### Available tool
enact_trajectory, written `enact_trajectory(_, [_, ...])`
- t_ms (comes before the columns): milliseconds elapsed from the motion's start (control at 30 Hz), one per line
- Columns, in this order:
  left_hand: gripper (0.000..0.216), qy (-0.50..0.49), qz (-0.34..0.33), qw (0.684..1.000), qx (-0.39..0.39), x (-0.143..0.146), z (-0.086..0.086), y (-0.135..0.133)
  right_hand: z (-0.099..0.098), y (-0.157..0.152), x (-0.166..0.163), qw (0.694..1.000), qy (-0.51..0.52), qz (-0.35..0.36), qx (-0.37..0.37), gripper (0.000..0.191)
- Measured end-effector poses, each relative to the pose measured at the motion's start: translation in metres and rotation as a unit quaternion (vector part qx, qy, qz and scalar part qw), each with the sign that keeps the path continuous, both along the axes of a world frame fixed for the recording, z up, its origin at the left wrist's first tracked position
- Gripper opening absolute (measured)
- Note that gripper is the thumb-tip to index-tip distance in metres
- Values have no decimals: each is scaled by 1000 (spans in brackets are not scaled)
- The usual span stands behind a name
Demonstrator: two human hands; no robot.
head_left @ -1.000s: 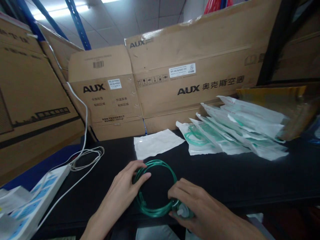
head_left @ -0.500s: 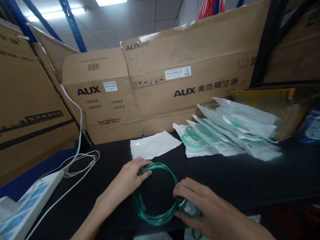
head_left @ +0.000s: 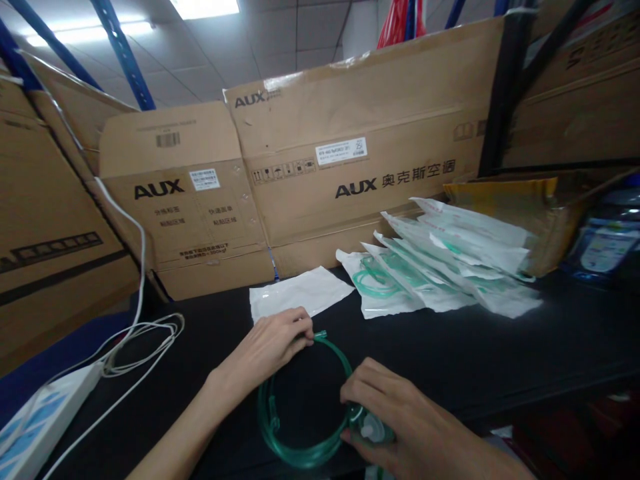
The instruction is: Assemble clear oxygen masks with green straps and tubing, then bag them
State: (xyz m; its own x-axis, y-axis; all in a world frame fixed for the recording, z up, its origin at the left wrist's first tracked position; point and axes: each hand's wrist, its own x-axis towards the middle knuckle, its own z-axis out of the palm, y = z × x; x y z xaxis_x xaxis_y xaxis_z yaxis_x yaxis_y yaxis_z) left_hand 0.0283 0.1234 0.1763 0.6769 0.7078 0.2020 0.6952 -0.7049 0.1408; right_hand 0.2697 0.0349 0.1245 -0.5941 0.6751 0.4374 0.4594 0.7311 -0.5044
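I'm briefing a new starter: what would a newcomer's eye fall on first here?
Probably the green tubing loop at the lower middle, with the left hand at its far side and the right hand gripping its right side. Next, overlapping white packets lie right of centre on the tabletop, and printed cardboard panels stand along the back.

You see ceiling lamps (head_left: 205,7) glare at far left; your black tabletop (head_left: 425,373) is dim, the right-hand bottle (head_left: 603,243) blurry.
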Motion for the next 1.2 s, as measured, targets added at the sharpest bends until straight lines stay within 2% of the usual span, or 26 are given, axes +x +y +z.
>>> enact_trajectory(133, [20,-48,5,999,-15,6,-7,0,-4,4,1,999,39,11,-18,30])
enact_trajectory(300, [18,-88,72,993,-23,7,-14,9,-3,7,0,997,72,14,-26,27])
enact_trajectory(433, [15,-81,45,995,-30,4,-18,9,-1,8,0,997,74,8,-30,29])
enact_trajectory(600, [15,-126,25,992,4,11,-27,3,2,6,-4,996,70,-10,-57,30])
enact_trajectory(800, [18,-123,-26,992,-11,20,-35,2,19,7,-11,991,83,34,-104,34])
enact_trajectory(900, [20,-125,-47,991,-17,18,-36,3,36,23,-2,986,97,-8,-138,38])
enact_trajectory(1000, [19,-145,-29,989,-31,17,-36,3,48,53,10,978,54,-45,-197,51])
enact_trajectory(1133, [15,-146,21,988,-36,17,-35,0,54,97,15,952,-41,1,-302,59])
enact_trajectory(1200, [16,-151,25,988,-34,16,-35,-1,56,111,12,942,-47,22,-332,57])
